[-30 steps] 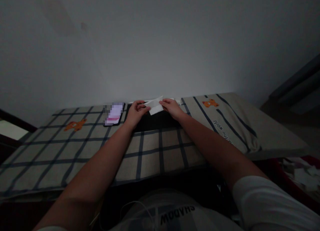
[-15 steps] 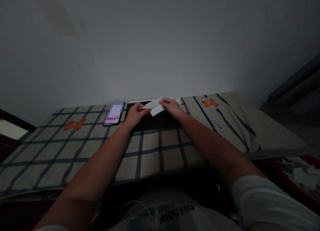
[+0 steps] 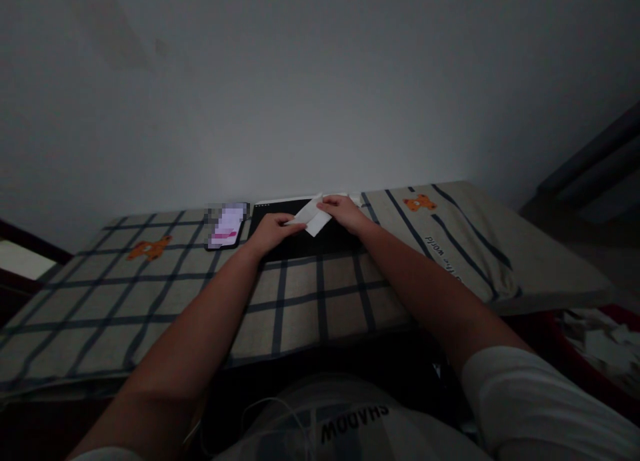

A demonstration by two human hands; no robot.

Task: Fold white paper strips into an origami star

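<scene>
While both hands pinch it, the paper slip (image 3: 311, 215) spans between left hand (image 3: 271, 230) and right hand (image 3: 341, 212).

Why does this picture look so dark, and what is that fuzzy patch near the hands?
Head view: the room is dim, so the checked cloth and arms look murky; the white paper between left hand and right hand is brightest. The phone screen glows but is pixelated. Straight lines bow toward the edges.

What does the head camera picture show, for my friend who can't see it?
Two hands, left and right, hold a white paper over a black board on a checked bedsheet. A phone lies to the left.
</scene>
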